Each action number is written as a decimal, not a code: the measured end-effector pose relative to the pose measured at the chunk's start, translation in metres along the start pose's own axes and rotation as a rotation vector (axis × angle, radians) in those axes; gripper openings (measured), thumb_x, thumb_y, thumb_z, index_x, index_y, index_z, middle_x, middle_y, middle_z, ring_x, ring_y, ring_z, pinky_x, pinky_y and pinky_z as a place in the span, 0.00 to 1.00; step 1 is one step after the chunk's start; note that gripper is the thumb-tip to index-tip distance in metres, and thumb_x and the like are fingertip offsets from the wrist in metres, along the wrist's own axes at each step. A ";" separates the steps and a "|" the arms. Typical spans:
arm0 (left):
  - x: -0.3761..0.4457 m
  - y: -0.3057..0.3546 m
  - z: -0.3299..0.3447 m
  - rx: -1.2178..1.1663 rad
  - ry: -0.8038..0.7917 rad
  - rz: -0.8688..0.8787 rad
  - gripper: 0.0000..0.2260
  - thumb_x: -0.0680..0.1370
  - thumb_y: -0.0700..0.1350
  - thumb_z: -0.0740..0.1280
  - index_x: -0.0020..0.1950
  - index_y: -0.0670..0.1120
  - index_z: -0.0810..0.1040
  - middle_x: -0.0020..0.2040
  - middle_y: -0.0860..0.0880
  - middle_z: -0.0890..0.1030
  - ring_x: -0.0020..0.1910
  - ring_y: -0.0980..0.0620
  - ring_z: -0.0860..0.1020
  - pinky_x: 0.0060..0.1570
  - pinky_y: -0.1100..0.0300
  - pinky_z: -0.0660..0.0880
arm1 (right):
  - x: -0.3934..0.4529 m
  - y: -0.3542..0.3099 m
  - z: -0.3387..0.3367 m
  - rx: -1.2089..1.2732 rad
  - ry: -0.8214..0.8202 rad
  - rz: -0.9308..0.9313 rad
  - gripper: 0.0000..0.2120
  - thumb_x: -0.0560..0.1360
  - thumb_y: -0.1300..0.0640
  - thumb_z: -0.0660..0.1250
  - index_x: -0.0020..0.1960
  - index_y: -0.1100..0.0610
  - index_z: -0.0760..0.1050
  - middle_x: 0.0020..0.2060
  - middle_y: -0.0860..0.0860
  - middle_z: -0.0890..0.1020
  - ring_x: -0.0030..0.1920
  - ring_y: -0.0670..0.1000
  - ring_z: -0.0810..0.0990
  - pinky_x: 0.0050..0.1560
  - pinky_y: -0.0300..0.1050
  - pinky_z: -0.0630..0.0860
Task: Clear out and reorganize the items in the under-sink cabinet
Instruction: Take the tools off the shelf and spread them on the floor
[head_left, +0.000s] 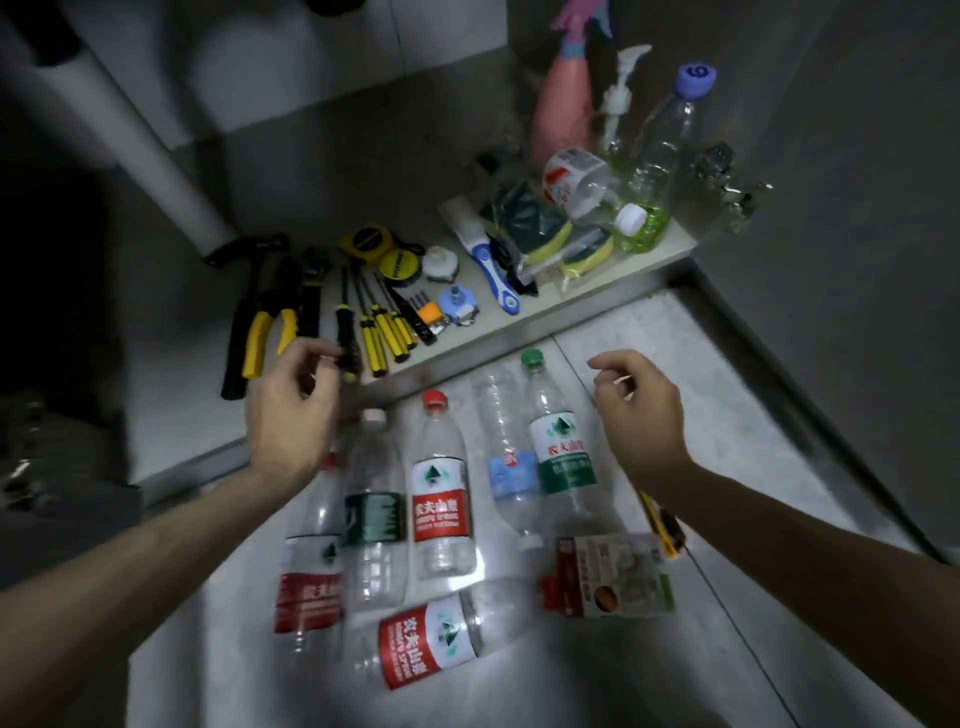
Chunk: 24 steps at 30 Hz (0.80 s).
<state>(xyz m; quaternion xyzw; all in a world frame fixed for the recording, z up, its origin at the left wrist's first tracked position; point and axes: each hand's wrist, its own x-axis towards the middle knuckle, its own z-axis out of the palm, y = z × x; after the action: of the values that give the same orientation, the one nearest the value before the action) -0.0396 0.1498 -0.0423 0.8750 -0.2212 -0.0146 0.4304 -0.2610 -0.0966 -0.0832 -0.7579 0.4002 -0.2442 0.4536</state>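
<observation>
The cabinet floor (467, 332) holds a row of tools: a hammer (239, 332), yellow-handled pliers (265, 332), several yellow and black screwdrivers (382, 327) and a tape measure (366, 240). Sponges (540, 234), a blue scraper (498, 275) and bottles stand further right. Several empty plastic water bottles (441, 499) lie on the tiled floor in front. My left hand (291, 410) hovers at the cabinet edge, fingertips touching the end of a black screwdriver handle (344, 332) without gripping it. My right hand (639, 410) hangs loosely curled and empty over the green-labelled bottle (563, 452).
A white drain pipe (140, 150) slants down at the back left. A pink spray bottle (563, 109), a pump dispenser (618, 98) and a purple-capped bottle (662, 156) stand at the back right, near a metal valve (727, 182). A small carton (613, 577) lies by the bottles.
</observation>
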 end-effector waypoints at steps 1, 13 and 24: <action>0.008 -0.007 -0.009 0.029 0.039 -0.019 0.08 0.77 0.51 0.61 0.52 0.55 0.78 0.40 0.52 0.81 0.38 0.49 0.80 0.40 0.48 0.79 | 0.005 -0.015 0.011 0.029 -0.026 -0.036 0.11 0.78 0.61 0.63 0.53 0.48 0.80 0.45 0.44 0.81 0.42 0.45 0.78 0.44 0.42 0.76; 0.070 -0.081 -0.068 0.297 -0.026 -0.339 0.17 0.74 0.61 0.70 0.54 0.51 0.75 0.52 0.48 0.81 0.53 0.45 0.79 0.54 0.48 0.77 | 0.025 -0.157 0.174 -0.158 -0.408 -0.278 0.11 0.76 0.57 0.62 0.54 0.49 0.81 0.40 0.47 0.83 0.43 0.52 0.81 0.46 0.50 0.78; 0.106 -0.081 -0.079 0.460 -0.282 -0.370 0.14 0.73 0.56 0.70 0.54 0.50 0.79 0.51 0.46 0.82 0.51 0.44 0.80 0.49 0.52 0.78 | 0.046 -0.216 0.255 -0.836 -0.581 -0.429 0.19 0.79 0.40 0.59 0.53 0.55 0.75 0.50 0.56 0.81 0.47 0.61 0.79 0.39 0.49 0.70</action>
<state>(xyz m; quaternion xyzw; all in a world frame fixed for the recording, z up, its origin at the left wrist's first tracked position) 0.1033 0.2097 -0.0367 0.9640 -0.1130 -0.1632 0.1767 0.0352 0.0485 -0.0118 -0.9743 0.1579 0.0676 0.1460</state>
